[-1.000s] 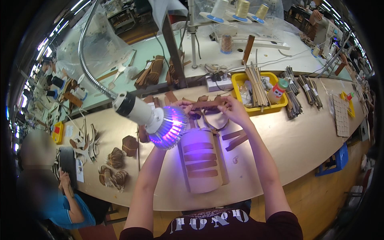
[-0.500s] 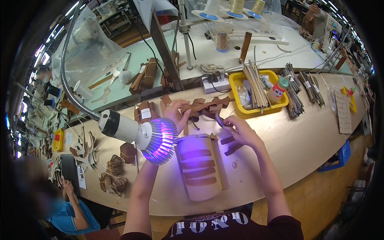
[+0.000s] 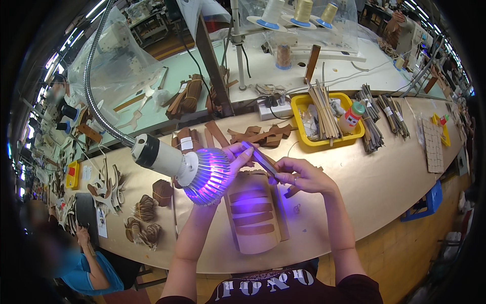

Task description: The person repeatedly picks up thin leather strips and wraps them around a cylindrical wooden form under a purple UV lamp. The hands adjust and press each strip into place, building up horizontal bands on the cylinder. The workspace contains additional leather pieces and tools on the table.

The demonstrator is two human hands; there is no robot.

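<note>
A narrow brown leather strip (image 3: 263,162) is stretched slantwise between my hands. My left hand (image 3: 238,154), partly behind the lamp, grips its upper end. The lower end is pinched in my right hand (image 3: 306,176). Just below lies a tan curved panel (image 3: 255,240) with several brown strips across it, lit violet by the ribbed lamp (image 3: 206,177). Beside my right fingers, a dark strip (image 3: 292,191) rests on the table. Beyond my hands is a loose pile of brown leather strips (image 3: 260,135).
At the back right stands a yellow basket (image 3: 329,141) holding sticks and a green-capped bottle (image 3: 351,116). Strip bundles (image 3: 373,126) lie beyond it. Rolled brown bundles (image 3: 144,209) sit at left, near the lamp's flexible metal arm (image 3: 93,111). A co-worker in blue (image 3: 93,268) is at lower left.
My left hand has left the strip pile and come right to take one end of the strip. My right hand has drawn lower; the strip, curved before, is now straight.
</note>
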